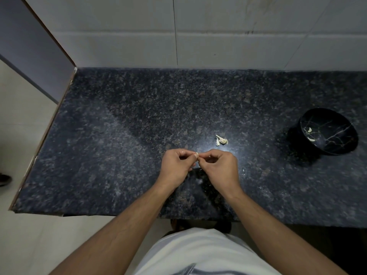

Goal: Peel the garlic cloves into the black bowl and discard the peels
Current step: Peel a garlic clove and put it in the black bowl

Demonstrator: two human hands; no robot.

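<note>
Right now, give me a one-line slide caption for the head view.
Both hands pinch a garlic clove above the granite counter; black bowl at right.

No text, label, brand, number or sign can be read anywhere in the frame.

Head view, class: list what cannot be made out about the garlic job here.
- Garlic clove: pinched between left hand and right hand; fingers hide how much peel remains.
- Black bowl: pale pieces inside too small to count surely.
- Peel pile: too small to tell whether it holds a clove.
</note>
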